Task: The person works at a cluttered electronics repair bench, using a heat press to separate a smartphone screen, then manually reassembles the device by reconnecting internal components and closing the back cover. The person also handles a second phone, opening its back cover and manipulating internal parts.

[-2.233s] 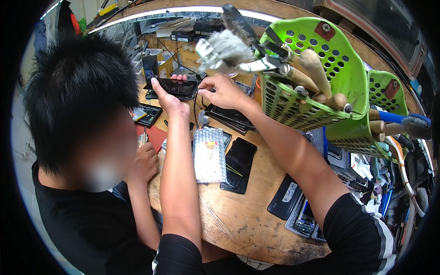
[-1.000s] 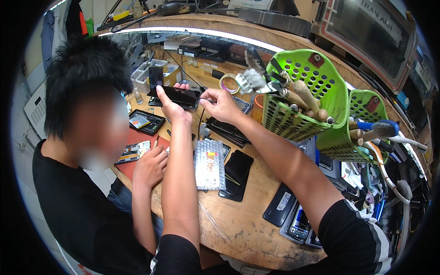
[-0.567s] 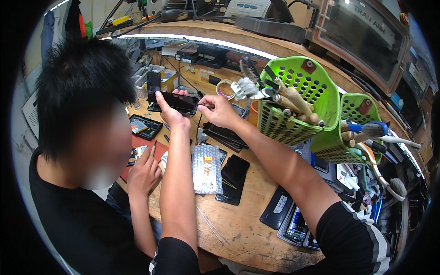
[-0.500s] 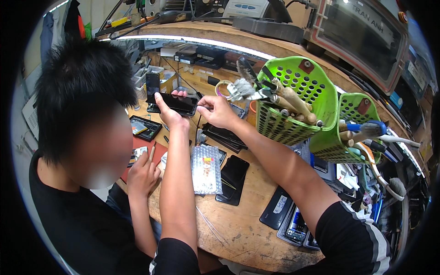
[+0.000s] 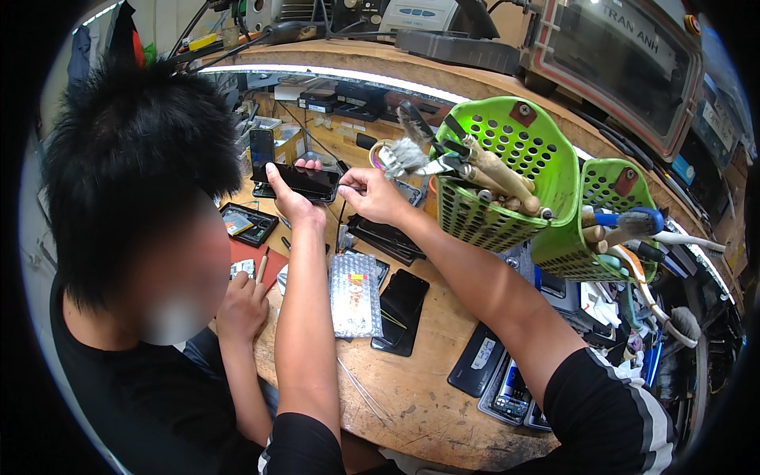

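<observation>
My left hand holds a dark phone over the workbench, screen up, thumb along its near left edge and fingertips showing past the far edge. At the phone's right end my right hand is closed in a pinch. Between its fingertips is something small and dark that I cannot make out. Another phone stands propped upright just beyond my left thumb. Nearer to me lie a bubble-wrap packet and a black phone with thin tweezers on it.
On the left a co-worker's hand grips a wooden-handled tool over a red mat. Green perforated baskets of brushes and handled tools hang at right. Opened phones lie near the front edge, an opened phone frame further left.
The co-worker's head and tool hand have shifted slightly toward me. Both my hands stay at the phone, almost unmoved.
</observation>
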Demonstrator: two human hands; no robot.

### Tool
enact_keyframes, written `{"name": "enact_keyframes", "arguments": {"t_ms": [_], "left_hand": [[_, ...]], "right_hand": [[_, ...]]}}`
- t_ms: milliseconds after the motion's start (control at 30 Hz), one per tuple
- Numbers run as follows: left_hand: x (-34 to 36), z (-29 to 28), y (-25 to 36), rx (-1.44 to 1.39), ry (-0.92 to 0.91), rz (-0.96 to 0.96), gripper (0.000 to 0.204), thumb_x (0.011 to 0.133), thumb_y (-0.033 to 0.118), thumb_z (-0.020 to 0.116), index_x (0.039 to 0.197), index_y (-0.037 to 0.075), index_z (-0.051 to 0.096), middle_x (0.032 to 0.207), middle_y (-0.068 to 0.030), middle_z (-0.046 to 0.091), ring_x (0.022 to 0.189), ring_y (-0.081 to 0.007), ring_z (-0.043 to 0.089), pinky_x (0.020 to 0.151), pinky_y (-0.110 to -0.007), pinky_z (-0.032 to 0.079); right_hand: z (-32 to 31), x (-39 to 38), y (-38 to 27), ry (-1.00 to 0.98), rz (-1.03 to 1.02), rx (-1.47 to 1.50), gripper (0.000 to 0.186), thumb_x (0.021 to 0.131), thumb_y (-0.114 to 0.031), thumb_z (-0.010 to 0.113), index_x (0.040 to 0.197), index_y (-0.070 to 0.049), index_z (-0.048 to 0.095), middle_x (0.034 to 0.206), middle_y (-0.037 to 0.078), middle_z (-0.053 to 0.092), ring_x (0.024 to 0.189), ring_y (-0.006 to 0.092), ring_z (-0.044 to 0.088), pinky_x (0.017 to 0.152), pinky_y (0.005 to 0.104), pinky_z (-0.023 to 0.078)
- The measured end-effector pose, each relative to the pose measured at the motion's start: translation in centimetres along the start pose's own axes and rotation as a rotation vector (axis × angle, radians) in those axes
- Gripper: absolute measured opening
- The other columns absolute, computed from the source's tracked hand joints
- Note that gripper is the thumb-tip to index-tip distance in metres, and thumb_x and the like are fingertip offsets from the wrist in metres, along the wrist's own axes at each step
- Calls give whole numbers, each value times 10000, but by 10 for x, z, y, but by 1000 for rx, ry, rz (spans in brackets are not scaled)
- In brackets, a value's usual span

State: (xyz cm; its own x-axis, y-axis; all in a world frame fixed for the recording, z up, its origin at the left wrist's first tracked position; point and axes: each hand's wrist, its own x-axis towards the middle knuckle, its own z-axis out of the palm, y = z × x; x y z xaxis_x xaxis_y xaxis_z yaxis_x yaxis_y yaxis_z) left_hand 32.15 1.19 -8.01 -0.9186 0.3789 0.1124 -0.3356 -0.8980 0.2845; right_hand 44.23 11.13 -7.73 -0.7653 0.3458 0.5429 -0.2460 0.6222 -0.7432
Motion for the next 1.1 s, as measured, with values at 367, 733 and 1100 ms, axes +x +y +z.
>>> {"name": "enact_keyframes", "arguments": {"t_ms": [367, 733, 1100], "left_hand": [[7, -8, -7, -9, -6, 38, 771, 1030, 666, 679, 1184, -85, 593, 1096, -177, 678, 1018, -316, 718, 986, -444, 645], [7, -9, -6, -13, -26, 15, 748, 1033, 655, 681, 1199, -68, 587, 1091, -165, 675, 979, -305, 721, 975, -444, 652], [9, -12, -7, -23, -19, 3, 751, 1036, 667, 670, 1224, -54, 579, 1107, -164, 670, 1020, -305, 714, 1006, -447, 638]], "right_hand": [[-3, -2, 1, -7, -32, -68, 203, 999, -141, 762, 1075, 46, 750, 893, 65, 753, 804, 102, 660, 745, 316, 560], [-2, -1, 5, -21, 5, -42, 208, 1007, -167, 758, 1085, 26, 749, 910, 69, 751, 827, 114, 669, 767, 320, 561], [-3, 0, 2, -35, 0, -59, 211, 1003, -159, 759, 1079, 37, 750, 898, 61, 742, 824, 104, 665, 764, 313, 562]]}}
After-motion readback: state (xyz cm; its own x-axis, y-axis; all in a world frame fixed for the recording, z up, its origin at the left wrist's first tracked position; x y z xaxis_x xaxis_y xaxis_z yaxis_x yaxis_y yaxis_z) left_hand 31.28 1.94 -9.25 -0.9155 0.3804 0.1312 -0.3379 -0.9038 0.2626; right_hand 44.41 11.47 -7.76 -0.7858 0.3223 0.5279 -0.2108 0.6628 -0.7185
